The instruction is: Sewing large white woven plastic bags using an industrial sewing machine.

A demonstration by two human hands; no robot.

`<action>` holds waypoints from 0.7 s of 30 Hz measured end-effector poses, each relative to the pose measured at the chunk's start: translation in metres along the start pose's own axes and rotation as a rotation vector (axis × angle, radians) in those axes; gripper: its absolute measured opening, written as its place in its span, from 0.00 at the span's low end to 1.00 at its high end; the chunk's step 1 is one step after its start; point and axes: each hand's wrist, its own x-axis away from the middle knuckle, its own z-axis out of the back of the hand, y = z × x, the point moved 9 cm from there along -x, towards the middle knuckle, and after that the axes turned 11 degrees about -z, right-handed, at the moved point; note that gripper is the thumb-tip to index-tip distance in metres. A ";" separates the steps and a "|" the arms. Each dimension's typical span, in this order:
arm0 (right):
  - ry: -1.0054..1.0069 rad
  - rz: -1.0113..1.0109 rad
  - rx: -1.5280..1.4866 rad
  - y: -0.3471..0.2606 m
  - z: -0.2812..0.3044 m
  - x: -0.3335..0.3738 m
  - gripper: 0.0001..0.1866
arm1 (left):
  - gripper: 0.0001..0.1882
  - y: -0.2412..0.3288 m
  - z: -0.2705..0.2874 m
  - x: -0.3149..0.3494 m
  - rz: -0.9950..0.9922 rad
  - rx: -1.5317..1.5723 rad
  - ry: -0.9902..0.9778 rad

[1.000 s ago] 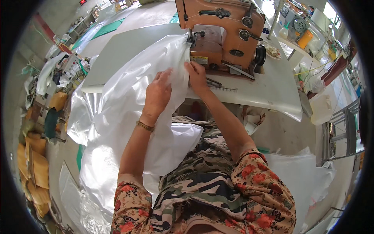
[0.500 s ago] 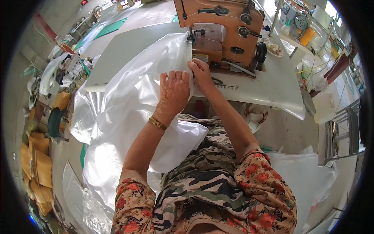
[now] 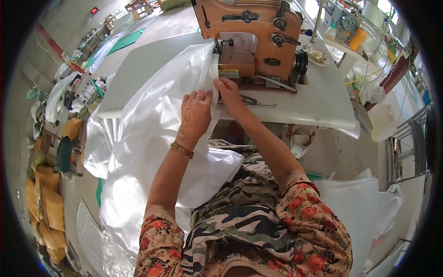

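A large sheet of white, glossy woven plastic (image 3: 152,111) runs from under the needle area of an orange sewing machine (image 3: 272,41) down over the table edge and across my lap. My left hand (image 3: 196,111) is closed on the sheet, fingers curled into it, a gold watch (image 3: 182,150) on the wrist. My right hand (image 3: 229,96) pinches the sheet's right edge just in front of the machine bed. That edge leads straight up to the presser foot (image 3: 216,46). The fingertips are partly hidden by folds.
The pale table (image 3: 318,108) carries a ruler strip (image 3: 260,106) along its front edge and a small dish (image 3: 315,54) beyond the handwheel (image 3: 301,62). More white sheeting (image 3: 346,198) lies at my right. Brown bundles (image 3: 48,203) stand at far left; a metal rack (image 3: 406,143) is at right.
The machine and table sit slightly further left in the view. Both hands keep hold of the sheet and appear a little lower, further from the needle.
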 end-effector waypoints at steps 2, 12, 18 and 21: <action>0.004 0.058 0.050 0.002 0.009 -0.005 0.14 | 0.17 0.002 0.000 -0.007 -0.006 0.005 0.005; 0.178 0.162 0.132 -0.010 0.012 -0.016 0.19 | 0.14 -0.010 -0.006 -0.023 0.026 0.017 -0.034; 0.276 0.326 0.354 -0.031 0.021 -0.014 0.19 | 0.16 0.004 0.008 -0.026 0.069 0.015 0.004; 0.318 0.298 0.499 -0.043 0.013 -0.009 0.18 | 0.18 0.007 0.010 -0.028 0.106 0.030 0.050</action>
